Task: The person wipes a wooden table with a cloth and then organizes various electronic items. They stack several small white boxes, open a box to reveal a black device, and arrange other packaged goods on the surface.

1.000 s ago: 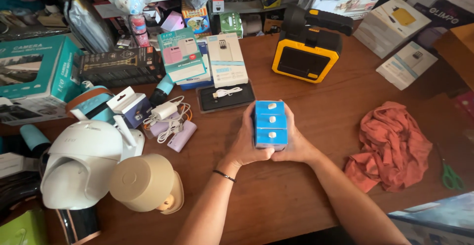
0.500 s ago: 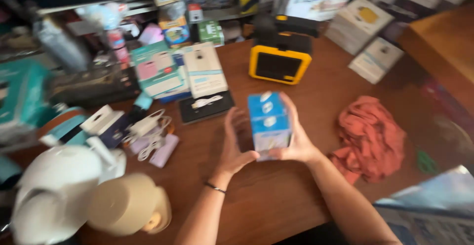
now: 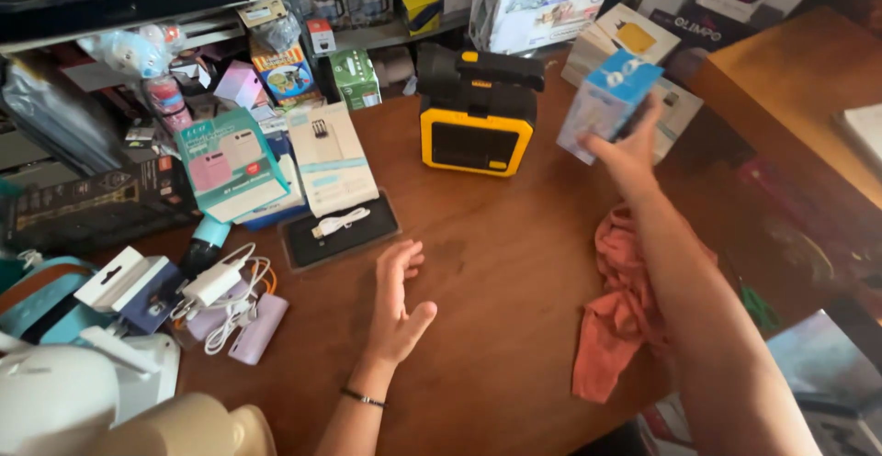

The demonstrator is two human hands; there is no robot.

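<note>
Wooden table (image 3: pixel 514 272) cluttered with boxed gadgets. Your right hand (image 3: pixel 629 148) gripping blue-white box (image 3: pixel 606 98), lifting it above table's far right, beside yellow lamp (image 3: pixel 478 125). Your left hand (image 3: pixel 397 295) hovering open, empty, near orange cloth (image 3: pixel 616 318).

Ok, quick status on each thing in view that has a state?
Right hand: raised, gripping the blue box.
Blue box: held in the air, tilted.
Left hand: open, empty, over the table.
Table: cluttered at the left and back.
Orange cloth: crumpled, under the right arm.
Yellow lamp: upright, unlit.
Black tray: flat, white cable on it.
</note>
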